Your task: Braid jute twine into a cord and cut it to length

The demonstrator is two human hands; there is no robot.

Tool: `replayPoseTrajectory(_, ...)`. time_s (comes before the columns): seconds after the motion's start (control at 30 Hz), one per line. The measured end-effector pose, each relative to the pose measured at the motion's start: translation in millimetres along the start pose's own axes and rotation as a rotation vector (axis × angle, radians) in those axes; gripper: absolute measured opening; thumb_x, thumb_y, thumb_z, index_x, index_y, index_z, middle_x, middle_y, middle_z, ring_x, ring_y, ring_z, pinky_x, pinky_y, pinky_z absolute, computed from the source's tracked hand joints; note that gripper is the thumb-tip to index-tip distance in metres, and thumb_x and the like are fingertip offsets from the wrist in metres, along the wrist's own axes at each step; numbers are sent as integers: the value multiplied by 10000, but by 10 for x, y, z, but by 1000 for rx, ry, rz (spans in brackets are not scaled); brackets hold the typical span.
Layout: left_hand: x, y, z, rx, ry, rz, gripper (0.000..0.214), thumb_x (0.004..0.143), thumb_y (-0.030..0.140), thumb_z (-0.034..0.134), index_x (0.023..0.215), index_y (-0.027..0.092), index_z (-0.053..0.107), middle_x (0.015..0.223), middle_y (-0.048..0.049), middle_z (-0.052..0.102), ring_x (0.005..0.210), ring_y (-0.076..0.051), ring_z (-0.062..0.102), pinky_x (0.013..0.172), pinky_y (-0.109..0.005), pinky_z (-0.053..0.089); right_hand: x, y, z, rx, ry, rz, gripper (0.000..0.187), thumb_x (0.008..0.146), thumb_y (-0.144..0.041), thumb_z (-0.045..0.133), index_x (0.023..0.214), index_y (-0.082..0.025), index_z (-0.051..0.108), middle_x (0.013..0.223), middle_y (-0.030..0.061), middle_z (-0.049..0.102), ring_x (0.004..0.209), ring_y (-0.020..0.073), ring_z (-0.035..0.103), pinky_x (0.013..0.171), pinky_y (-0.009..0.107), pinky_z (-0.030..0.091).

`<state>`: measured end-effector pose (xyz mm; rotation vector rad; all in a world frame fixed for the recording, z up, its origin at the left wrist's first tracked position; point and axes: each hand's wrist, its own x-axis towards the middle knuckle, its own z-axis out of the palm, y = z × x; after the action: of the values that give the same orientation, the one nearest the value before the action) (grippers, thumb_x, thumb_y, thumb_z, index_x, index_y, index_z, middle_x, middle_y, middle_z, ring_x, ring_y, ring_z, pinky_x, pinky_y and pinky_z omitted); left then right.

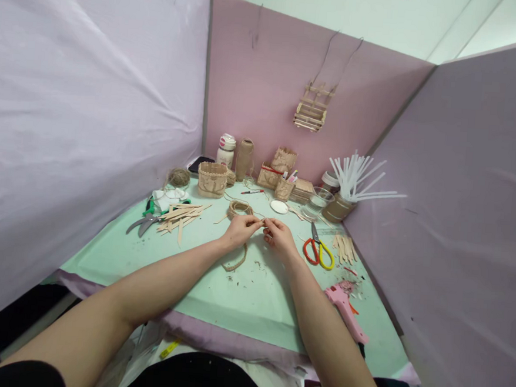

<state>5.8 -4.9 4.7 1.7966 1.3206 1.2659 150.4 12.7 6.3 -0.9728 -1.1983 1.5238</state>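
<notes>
My left hand is closed in a pinch over the middle of the table, its fingertips almost meeting those of my right hand. Between them runs a thin strand of twine, largely covered by the fingers. Below my left hand a braided piece of the jute cord curves down onto the table. Just behind that hand lies a loose coil of jute cord. My right hand is pinched too, its other fingers curled. To its right rest scissors with one red and one yellow handle.
Wooden sticks and pruning shears lie left. A pink glue gun is near the right edge. Behind stand a wooden basket, a twine spool, a glass bowl and white glue sticks.
</notes>
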Motion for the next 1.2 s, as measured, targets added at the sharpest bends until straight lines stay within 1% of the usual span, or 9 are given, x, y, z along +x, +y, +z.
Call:
replayPoseTrajectory(0.13, -3, 10, 14, -34, 6, -38, 274, 762, 358, 524, 741, 129, 672, 675, -17, 637, 633, -128, 520, 609, -234, 388, -2, -18, 6, 67, 3, 40, 325, 545, -421, 743, 725, -195, 596, 643, -24, 554, 555, 82, 455, 491, 208, 360)
replayPoseTrajectory(0.37, 8, 5, 35, -144, 42, -63, 226, 730, 336, 578, 757, 124, 651, 722, -30, 632, 693, -140, 535, 662, -249, 413, -11, -16, 22, 3, 48, 16, 287, 581, -416, 722, 697, -191, 586, 567, -36, 494, 541, 90, 456, 475, 211, 342)
replayPoseTrajectory(0.47, 21, -6, 26, -217, 51, -80, 235, 718, 350, 598, 750, 122, 643, 728, -33, 626, 705, -142, 536, 682, -259, 418, 3, -42, -1, 49, 44, 30, 337, 616, -498, 690, 712, -186, 606, 614, -9, 526, 531, 94, 470, 454, 219, 339)
replayPoseTrajectory(0.6, 32, -37, 50, -277, 21, -71, 241, 696, 348, 625, 761, 117, 649, 765, -47, 644, 733, -148, 555, 718, -273, 423, 24, -80, -52, 99, -4, 124, 493, 689, -659, 533, 728, -174, 619, 623, 28, 555, 503, 115, 493, 412, 234, 319)
replayPoseTrajectory(0.67, 32, -57, 74, -293, -16, -65, 240, 681, 342, 637, 757, 115, 656, 773, -52, 656, 741, -153, 565, 732, -279, 426, 22, -78, -67, 92, -53, 146, 428, 658, -602, 614, 742, -182, 612, 627, 17, 566, 504, 109, 490, 416, 225, 313)
replayPoseTrajectory(0.77, 31, -89, 95, -251, -61, -72, 262, 672, 354, 640, 769, 114, 671, 750, -45, 662, 702, -148, 560, 699, -275, 425, 9, -47, -62, 110, -74, 117, 343, 556, -428, 762, 724, -193, 578, 603, -23, 549, 507, 88, 468, 443, 207, 322)
replayPoseTrajectory(0.83, 32, -106, 92, -185, -77, -84, 289, 672, 378, 637, 776, 113, 683, 712, -37, 655, 665, -140, 546, 653, -263, 415, 6, -16, -43, 126, -39, 72, 339, 532, -379, 781, 697, -193, 550, 593, -41, 529, 514, 79, 465, 465, 204, 337)
replayPoseTrajectory(1.0, 22, -103, 80, -126, -98, -96, 265, 664, 372, 638, 734, 122, 687, 697, -38, 656, 665, -143, 553, 630, -252, 416, 47, 85, -9, 100, 72, -32, 331, 572, -428, 729, 672, -198, 513, 548, -53, 483, 484, 79, 444, 473, 223, 354)
replayPoseTrajectory(1.2, -40, -23, 115, -104, -148, -59, 199, 655, 319, 654, 701, 127, 681, 699, -42, 663, 670, -143, 565, 636, -246, 428, 137, 145, -117, 155, 193, -69, 383, 558, -477, 727, 656, -206, 474, 508, -59, 440, 449, 75, 400, 439, 225, 350)
